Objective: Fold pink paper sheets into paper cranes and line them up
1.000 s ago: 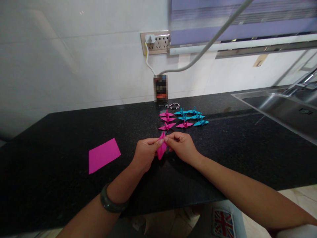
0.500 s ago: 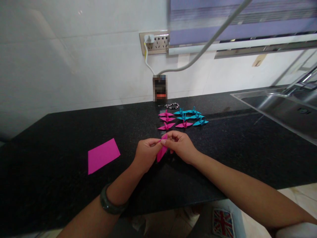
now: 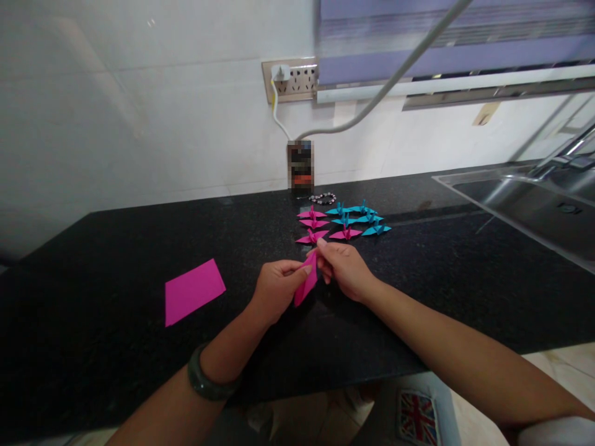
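Note:
A folded piece of pink origami paper (image 3: pixel 305 286) is held tilted above the dark counter, its lower tip pointing toward me. My left hand (image 3: pixel 277 288) pinches it from the left, thumb lying across its face. At its upper tip, my right hand (image 3: pixel 346 271) is closed, with thumb and forefinger pressed together at the paper's edge. Just beyond my hands stand pink paper cranes (image 3: pixel 312 237) and blue paper cranes (image 3: pixel 377 229), set in short rows. Left of my hands lies a stack of pink paper sheets (image 3: pixel 194 292).
A beaded bracelet (image 3: pixel 323 199) lies behind the cranes, near a pixelated dark object (image 3: pixel 300 166) against the wall. A steel sink (image 3: pixel 534 204) is set into the counter (image 3: pixel 116 248) at right. A cable (image 3: pixel 372 118) hangs from the upper right; a socket panel (image 3: pixel 297 80) is on the wall.
My right thumb has moved up from the middle of the folded paper to its upper tip. More of the paper's face shows now. My left hand keeps its hold.

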A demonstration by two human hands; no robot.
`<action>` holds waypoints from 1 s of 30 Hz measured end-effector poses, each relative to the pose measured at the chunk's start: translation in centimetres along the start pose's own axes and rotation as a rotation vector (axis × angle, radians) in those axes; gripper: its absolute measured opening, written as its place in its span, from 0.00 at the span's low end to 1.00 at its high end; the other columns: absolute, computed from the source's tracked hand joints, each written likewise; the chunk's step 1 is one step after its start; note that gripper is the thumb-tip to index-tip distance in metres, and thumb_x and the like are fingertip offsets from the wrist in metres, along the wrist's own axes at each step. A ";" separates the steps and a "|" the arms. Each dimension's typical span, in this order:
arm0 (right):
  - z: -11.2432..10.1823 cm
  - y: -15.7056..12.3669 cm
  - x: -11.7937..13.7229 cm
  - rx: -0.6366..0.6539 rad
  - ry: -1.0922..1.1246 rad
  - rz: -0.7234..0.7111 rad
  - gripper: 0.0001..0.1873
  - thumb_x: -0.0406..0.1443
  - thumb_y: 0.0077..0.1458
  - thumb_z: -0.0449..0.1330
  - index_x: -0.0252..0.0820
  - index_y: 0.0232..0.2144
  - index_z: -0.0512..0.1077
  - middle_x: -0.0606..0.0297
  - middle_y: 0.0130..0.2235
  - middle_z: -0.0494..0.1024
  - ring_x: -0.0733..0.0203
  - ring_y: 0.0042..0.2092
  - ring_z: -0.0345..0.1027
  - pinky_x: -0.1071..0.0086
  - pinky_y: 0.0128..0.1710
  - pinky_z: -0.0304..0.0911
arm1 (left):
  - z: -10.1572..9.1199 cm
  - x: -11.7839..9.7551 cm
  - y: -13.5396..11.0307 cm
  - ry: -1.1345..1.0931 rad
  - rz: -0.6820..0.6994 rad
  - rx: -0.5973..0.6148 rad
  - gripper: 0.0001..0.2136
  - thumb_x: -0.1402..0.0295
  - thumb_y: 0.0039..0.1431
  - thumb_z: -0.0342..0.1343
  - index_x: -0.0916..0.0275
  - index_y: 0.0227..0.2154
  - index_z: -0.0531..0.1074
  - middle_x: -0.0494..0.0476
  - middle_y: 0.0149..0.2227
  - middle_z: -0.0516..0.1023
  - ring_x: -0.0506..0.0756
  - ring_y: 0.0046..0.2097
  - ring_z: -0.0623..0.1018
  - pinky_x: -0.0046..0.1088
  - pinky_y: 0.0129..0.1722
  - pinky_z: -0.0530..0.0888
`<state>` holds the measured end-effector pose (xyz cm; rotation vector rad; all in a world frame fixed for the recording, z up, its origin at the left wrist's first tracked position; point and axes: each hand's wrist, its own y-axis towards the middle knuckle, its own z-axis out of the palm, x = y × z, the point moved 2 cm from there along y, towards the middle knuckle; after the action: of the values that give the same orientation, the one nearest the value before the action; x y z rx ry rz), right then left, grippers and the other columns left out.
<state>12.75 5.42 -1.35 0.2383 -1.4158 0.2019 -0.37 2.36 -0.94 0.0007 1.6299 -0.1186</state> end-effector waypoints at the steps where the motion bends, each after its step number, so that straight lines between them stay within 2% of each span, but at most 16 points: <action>1: 0.0 -0.1 0.1 0.022 -0.039 -0.005 0.16 0.46 0.46 0.55 0.37 0.22 0.68 0.72 0.17 0.61 0.74 0.16 0.50 0.78 0.13 0.50 | 0.0 0.0 0.0 -0.004 0.001 -0.009 0.10 0.63 0.45 0.57 0.65 0.27 0.75 0.54 0.23 0.77 0.50 0.24 0.72 0.23 0.23 0.67; 4: 0.0 -0.3 0.2 0.041 -0.145 -0.026 0.13 0.43 0.43 0.59 0.37 0.21 0.67 0.71 0.18 0.65 0.74 0.17 0.52 0.79 0.14 0.49 | 0.0 0.1 0.0 -0.041 -0.003 0.001 0.10 0.63 0.44 0.57 0.65 0.27 0.74 0.54 0.23 0.76 0.50 0.24 0.73 0.22 0.23 0.67; 8: 0.0 -0.3 0.3 -0.034 -0.151 -0.075 0.14 0.42 0.44 0.59 0.37 0.19 0.65 0.69 0.17 0.66 0.73 0.17 0.54 0.77 0.15 0.50 | 0.3 0.3 0.1 -0.142 -0.046 0.070 0.12 0.65 0.43 0.58 0.67 0.32 0.72 0.56 0.26 0.77 0.51 0.27 0.75 0.24 0.27 0.70; 13: -0.2 -0.1 0.5 -0.102 -0.095 -0.107 0.13 0.41 0.43 0.60 0.37 0.18 0.65 0.70 0.17 0.66 0.72 0.18 0.54 0.76 0.16 0.50 | 0.4 0.0 0.1 -0.216 -0.030 0.113 0.22 0.70 0.44 0.59 0.65 0.45 0.65 0.54 0.26 0.77 0.51 0.29 0.76 0.27 0.32 0.71; 16: -0.3 -0.1 0.8 -0.129 -0.085 -0.124 0.13 0.40 0.42 0.60 0.37 0.17 0.65 0.71 0.17 0.65 0.72 0.17 0.54 0.76 0.16 0.49 | 0.4 -0.2 0.0 -0.242 -0.042 0.140 0.26 0.72 0.43 0.58 0.64 0.49 0.61 0.55 0.28 0.77 0.52 0.31 0.76 0.28 0.34 0.71; 22: -1.2 0.3 0.5 -0.246 -0.090 -0.165 0.14 0.41 0.44 0.59 0.39 0.17 0.62 0.73 0.16 0.61 0.73 0.16 0.52 0.76 0.16 0.47 | 0.3 -0.2 0.1 -0.338 -0.059 0.172 0.30 0.74 0.43 0.59 0.65 0.51 0.58 0.62 0.37 0.76 0.54 0.38 0.75 0.30 0.39 0.71; 26: -1.5 0.7 0.0 -0.263 -0.091 -0.167 0.15 0.42 0.45 0.58 0.40 0.17 0.60 0.73 0.16 0.60 0.72 0.16 0.51 0.75 0.15 0.47 | 0.2 0.0 0.1 -0.338 -0.071 0.156 0.30 0.75 0.43 0.58 0.65 0.52 0.57 0.63 0.38 0.76 0.56 0.40 0.75 0.30 0.37 0.71; 30: -1.2 0.4 0.2 -0.248 -0.119 -0.186 0.14 0.42 0.45 0.58 0.39 0.18 0.61 0.73 0.16 0.60 0.72 0.16 0.51 0.75 0.16 0.47 | 0.2 0.0 0.2 -0.243 -0.094 0.120 0.20 0.71 0.46 0.56 0.65 0.45 0.65 0.61 0.36 0.76 0.54 0.35 0.77 0.26 0.31 0.72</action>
<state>13.84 6.16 -1.28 0.1773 -1.5112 -0.1425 -0.19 2.50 -0.97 0.0014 1.3785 -0.2778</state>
